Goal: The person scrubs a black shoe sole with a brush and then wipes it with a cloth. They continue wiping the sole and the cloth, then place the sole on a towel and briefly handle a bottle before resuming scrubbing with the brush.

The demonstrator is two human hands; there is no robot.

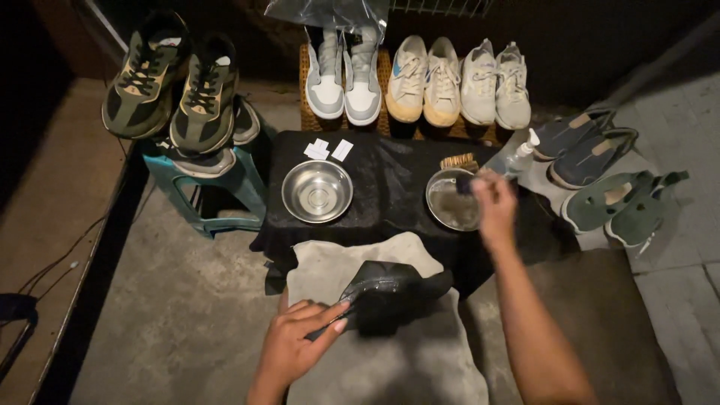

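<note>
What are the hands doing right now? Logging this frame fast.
Left hand: closed, holding the black shoe.
Right hand: closed on a dark brush, over the bowl.

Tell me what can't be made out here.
All in the head view:
- What the right hand grips over the right-hand bowl: small, dark, blurred.
- That bowl's contents: too dim.
- The black shoe under the left hand: shadow hides its detail.
- The grey high-top pair: tops covered by a plastic bag.
</note>
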